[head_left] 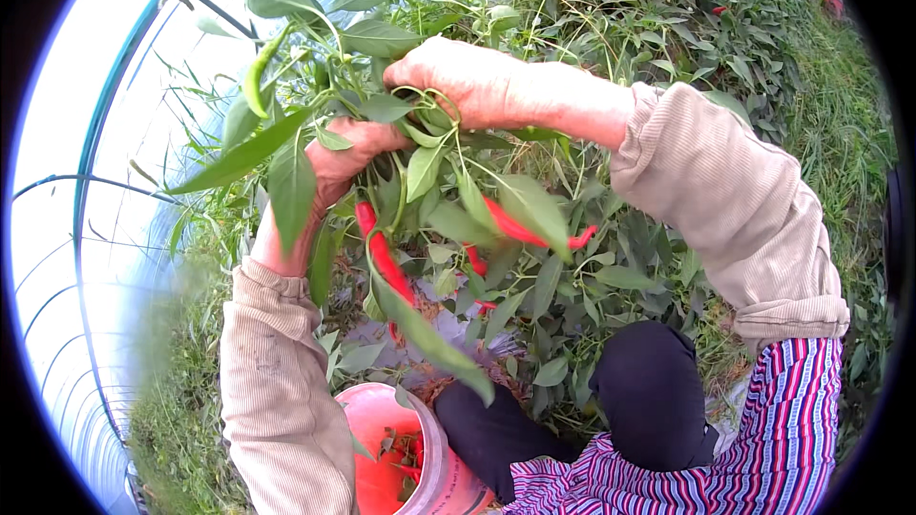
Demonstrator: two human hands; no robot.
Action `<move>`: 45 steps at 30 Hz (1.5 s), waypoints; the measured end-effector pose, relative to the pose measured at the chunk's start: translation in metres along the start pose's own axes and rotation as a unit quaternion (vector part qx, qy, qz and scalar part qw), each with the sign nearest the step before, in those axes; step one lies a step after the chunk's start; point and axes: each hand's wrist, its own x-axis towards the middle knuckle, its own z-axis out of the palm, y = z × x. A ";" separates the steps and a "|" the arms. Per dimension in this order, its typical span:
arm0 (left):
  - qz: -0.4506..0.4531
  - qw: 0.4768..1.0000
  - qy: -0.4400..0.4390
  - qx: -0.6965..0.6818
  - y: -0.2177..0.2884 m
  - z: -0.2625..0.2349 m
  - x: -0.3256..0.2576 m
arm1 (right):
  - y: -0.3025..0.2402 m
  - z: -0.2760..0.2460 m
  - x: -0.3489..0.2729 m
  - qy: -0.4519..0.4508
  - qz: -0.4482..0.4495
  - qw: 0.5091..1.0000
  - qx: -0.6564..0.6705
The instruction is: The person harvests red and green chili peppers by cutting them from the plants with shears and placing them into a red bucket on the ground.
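Both hands are raised among the leafy stems of a chili pepper plant. My left hand is closed around the stems, its fingertips hidden by leaves. Just above and to its right, my right hand is curled into the same foliage, fingers bent and mostly out of sight. Below my left hand hangs a long red chili. Another red chili shows farther right, partly behind a leaf. A green chili hangs at the upper left.
A pinkish plastic bucket holding some red chilies and leaves stands at the lower left, against my dark-trousered leg. Dense pepper plants fill the back and right. Curved greenhouse hoops with clear sheeting rise at the left.
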 end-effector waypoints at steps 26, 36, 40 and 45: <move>0.067 0.983 0.140 -0.097 -0.036 -0.010 0.036 | -0.014 0.047 -0.064 0.136 0.208 0.967 -0.047; 0.048 0.998 -0.012 0.030 -0.042 -0.012 0.022 | -0.003 0.016 -0.066 -0.131 0.332 0.878 0.319; -0.095 0.995 0.009 0.038 -0.008 0.040 0.013 | -0.019 -0.038 -0.083 -0.192 0.359 0.879 0.249; -0.046 0.992 -0.097 0.069 0.020 0.075 0.011 | -0.013 -0.066 -0.092 -0.186 0.335 0.913 0.139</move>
